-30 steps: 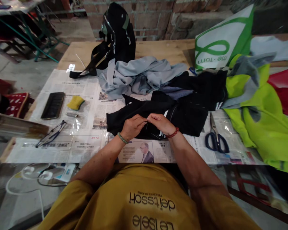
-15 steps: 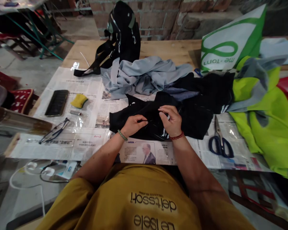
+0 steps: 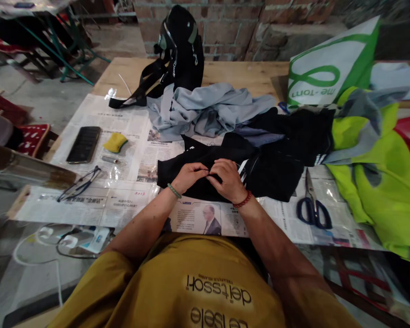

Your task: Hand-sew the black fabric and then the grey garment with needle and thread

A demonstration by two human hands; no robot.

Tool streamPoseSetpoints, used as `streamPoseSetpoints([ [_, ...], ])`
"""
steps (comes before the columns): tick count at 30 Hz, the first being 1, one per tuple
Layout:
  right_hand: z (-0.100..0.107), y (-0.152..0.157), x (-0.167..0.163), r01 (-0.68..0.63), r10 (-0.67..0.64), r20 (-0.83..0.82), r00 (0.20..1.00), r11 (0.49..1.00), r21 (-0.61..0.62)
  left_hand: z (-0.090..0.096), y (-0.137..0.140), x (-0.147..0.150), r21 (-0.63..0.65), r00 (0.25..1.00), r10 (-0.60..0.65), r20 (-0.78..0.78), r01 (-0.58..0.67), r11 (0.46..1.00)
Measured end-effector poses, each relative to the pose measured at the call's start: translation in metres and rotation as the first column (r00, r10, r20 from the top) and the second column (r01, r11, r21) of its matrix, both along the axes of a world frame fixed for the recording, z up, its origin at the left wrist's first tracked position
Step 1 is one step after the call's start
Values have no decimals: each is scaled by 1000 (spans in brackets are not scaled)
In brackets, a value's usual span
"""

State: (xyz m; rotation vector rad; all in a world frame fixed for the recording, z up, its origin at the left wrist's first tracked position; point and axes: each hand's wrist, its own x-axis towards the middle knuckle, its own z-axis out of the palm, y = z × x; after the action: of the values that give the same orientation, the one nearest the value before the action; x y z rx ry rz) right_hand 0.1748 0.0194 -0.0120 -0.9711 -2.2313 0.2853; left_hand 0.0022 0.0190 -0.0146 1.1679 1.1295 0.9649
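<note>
Newspaper under a shiny clear film covers the near part of a wooden table, whose bare boards show along the far side, before a brick wall. At the middle of the near side, a black garment with white stripes lies rumpled on the paper, with 2 hands over it. The left hand has thumb and forefinger tips together; whether something thin sits between them is too small to tell. The right hand meets it, thumb and forefinger curved around a gap; I cannot tell whether their tips close.

Left of the garment lie 1 phone, a yellow sponge, a small cylinder and folded glasses; to its right, scissors. Grey cloth lies beyond it, against a black bag. A green-and-white bag stands near a yellow-green garment draped over the near edge. Past the table's left side, a red stool and a second table stand on a grey floor.
</note>
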Motion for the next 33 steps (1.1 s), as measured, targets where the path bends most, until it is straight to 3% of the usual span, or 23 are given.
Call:
streamPoseSetpoints([
  [9,-2,2,1,65,-68,-107,992,997,-30,2,0,0,-26,1000,13,4,-12,1000],
  [14,-1,2,1,17,-19,-47,999,999,-43,1,0,-1,-26,1000,6,22,-5,1000],
  [20,-5,3,-2,60,-60,-19,998,997,-46,2,1,-1,-22,996,5,85,-4,1000],
  [27,-7,4,0,43,-40,-123,992,999,21,5,1,-2,-19,991,6,131,-4,1000],
  [33,-7,7,1,48,-45,-232,972,999,9,4,1,-1,-59,990,25,139,-17,998],
])
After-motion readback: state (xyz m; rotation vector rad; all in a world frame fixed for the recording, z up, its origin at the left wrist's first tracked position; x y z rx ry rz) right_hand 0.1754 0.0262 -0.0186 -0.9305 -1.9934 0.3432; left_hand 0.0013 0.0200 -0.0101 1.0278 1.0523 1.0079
